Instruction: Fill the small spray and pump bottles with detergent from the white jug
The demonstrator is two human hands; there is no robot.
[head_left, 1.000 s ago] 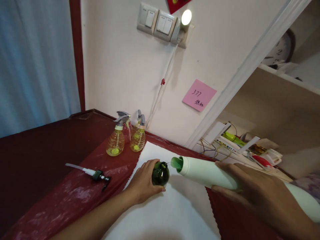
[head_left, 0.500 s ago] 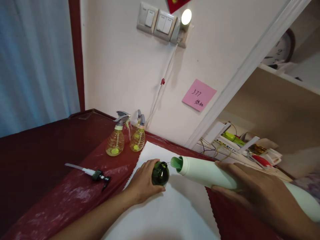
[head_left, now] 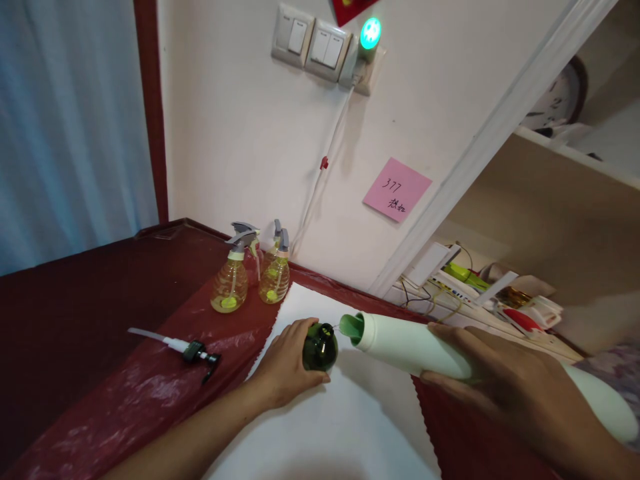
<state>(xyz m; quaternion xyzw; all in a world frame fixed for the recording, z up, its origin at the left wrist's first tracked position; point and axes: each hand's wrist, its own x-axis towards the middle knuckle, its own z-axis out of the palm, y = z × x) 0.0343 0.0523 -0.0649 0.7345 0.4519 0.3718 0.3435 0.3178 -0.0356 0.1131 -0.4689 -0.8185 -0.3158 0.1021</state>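
Wrapped round a dark green bottle (head_left: 320, 352) is my left hand (head_left: 285, 367); the bottle's uncapped mouth faces up over a white sheet (head_left: 365, 413). My right hand (head_left: 505, 380) grips a long pale green bottle (head_left: 407, 340), tipped nearly level with its spout to the left. A thin stream of clear liquid runs from the spout to the dark bottle's mouth, and the two do not touch. Left of my left hand, a black pump head (head_left: 195, 352) with a white dip tube lies on the red plastic cover (head_left: 150, 380).
Several spray bottles (head_left: 230, 287) stand near the wall, behind my left hand. A white cable (head_left: 320, 173) hangs from a lit plug (head_left: 370, 37). At right, a shelf (head_left: 530, 333) holds a router and loose items. A blue curtain (head_left: 70, 127) hangs at left.
Both hands and bottles stay in nearly the same place, with liquid still flowing. The plug's light has turned from white to green.
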